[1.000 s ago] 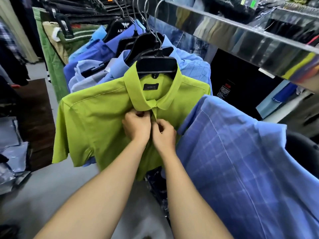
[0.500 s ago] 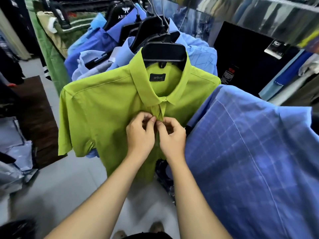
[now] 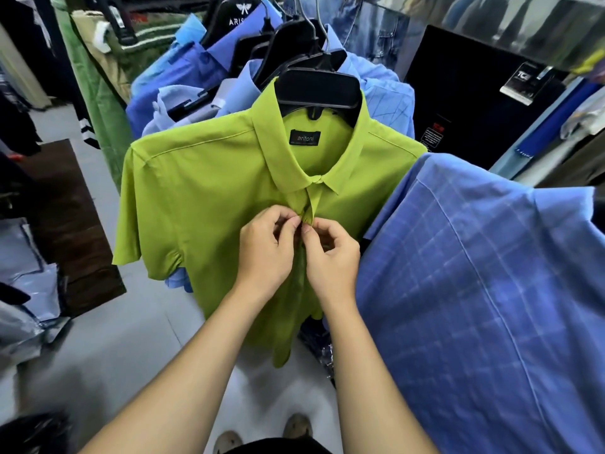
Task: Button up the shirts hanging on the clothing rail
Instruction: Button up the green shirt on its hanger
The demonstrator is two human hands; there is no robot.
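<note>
A lime green short-sleeved shirt (image 3: pixel 209 204) hangs on a black hanger (image 3: pixel 319 88) in front of me, its collar closed at the top. My left hand (image 3: pixel 266 249) pinches the left edge of the placket a little below the collar. My right hand (image 3: pixel 332 253) pinches the right edge at the same height, fingertips almost meeting the left hand's. The button itself is hidden between my fingers. A blue checked shirt (image 3: pixel 484 290) hangs close on the right, overlapping the green shirt's sleeve.
Behind the green shirt hang several light blue and blue shirts (image 3: pixel 183 77) on black hangers. A green garment (image 3: pixel 95 93) hangs at the far left. A brown mat (image 3: pixel 72 224) and plastic bags (image 3: pixel 23 290) lie on the grey floor. A metal rail (image 3: pixel 491 18) runs overhead.
Both hands have slid down the placket from just under the collar to the button below. The view has tilted downward, so my shoes now show.
</note>
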